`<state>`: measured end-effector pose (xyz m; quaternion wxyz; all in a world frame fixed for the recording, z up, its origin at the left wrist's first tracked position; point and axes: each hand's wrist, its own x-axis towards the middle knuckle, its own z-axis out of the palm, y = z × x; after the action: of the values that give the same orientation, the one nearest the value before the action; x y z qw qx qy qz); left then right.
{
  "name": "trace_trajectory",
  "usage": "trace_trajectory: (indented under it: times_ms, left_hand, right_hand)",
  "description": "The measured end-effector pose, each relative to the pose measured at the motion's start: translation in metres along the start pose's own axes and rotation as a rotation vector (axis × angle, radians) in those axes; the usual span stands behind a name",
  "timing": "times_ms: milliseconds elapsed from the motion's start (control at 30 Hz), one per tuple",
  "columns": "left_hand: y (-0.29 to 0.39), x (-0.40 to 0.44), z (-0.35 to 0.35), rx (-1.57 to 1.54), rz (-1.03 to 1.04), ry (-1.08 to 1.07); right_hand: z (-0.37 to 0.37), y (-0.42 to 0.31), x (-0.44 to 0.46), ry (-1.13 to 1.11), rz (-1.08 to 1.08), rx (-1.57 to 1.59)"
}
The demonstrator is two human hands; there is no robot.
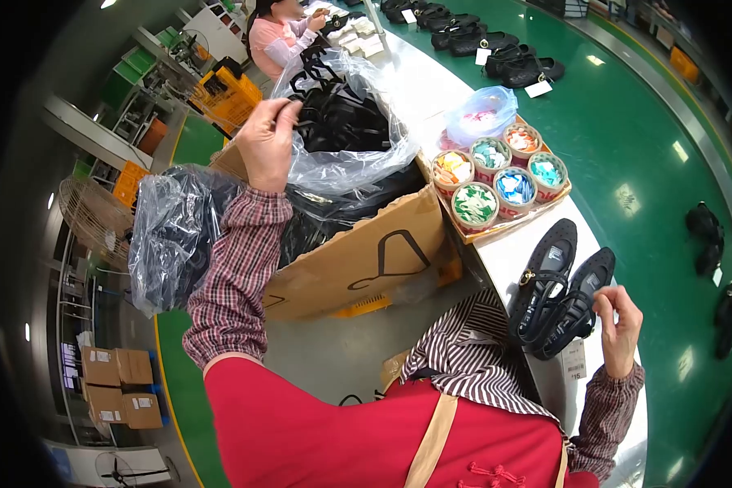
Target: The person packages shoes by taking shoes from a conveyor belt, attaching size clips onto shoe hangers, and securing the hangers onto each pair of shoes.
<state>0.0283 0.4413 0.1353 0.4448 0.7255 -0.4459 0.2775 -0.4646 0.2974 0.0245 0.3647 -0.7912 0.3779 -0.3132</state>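
Curling left grip (266, 146) beside bagged black pieces (346, 122), pinching right grip (620, 327) nearly together beside black shoes (573, 299); not clearly showing hold in either. Resting shoes by left edge of surface (512, 259), presumably for easy reach.

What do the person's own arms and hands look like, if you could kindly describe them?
Both the left hand and right hand are ungloved. Each forearm wears a loose, wrinkled checked sleeve in dark reddish and pale tones, gathered at the wrist. Above the left one shows a plain red top.
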Motion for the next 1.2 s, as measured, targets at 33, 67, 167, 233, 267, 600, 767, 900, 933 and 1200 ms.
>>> trace_trajectory:
  times_ms: [33, 67, 167, 233, 267, 600, 767, 900, 933, 1200]
  left_hand:
    - [0.008, 0.000, -0.003, 0.096, 0.121, 0.102]
    - [0.013, 0.002, -0.008, 0.098, 0.120, 0.101]
    - [0.039, 0.025, -0.013, -0.271, 0.099, 0.276]
    - [0.066, 0.021, -0.011, -0.329, 0.082, 0.234]
    - [0.077, 0.020, -0.008, -0.398, 0.072, 0.199]
    - [0.219, -0.077, 0.052, -1.373, -0.384, -0.300]
    - [0.202, -0.138, 0.083, -1.288, -0.462, -0.592]
    - [0.176, -0.170, 0.090, -1.326, -0.759, -0.806]
    - [0.169, -0.172, 0.093, -1.348, -0.713, -0.752]
    - [0.136, -0.175, 0.107, -1.154, -0.669, -0.765]
  right_hand:
    - [0.002, -0.005, 0.003, -0.011, -0.045, 0.010]
    - [0.002, -0.009, 0.004, -0.025, -0.093, 0.018]
    - [0.000, -0.015, 0.008, -0.034, -0.164, 0.012]
    - [0.001, -0.018, 0.008, -0.049, -0.154, 0.029]
    - [0.004, -0.019, 0.012, -0.044, -0.150, 0.029]
    - [0.080, -0.060, 0.032, 0.083, -0.511, -0.103]
    - [0.057, -0.052, 0.028, -0.688, 0.209, 0.919]
    - [0.066, -0.044, 0.038, -1.019, 0.314, 1.014]
    - [0.070, -0.041, 0.042, -1.011, 0.326, 0.964]
    - [0.073, 0.012, 0.202, -0.165, -0.295, -0.132]
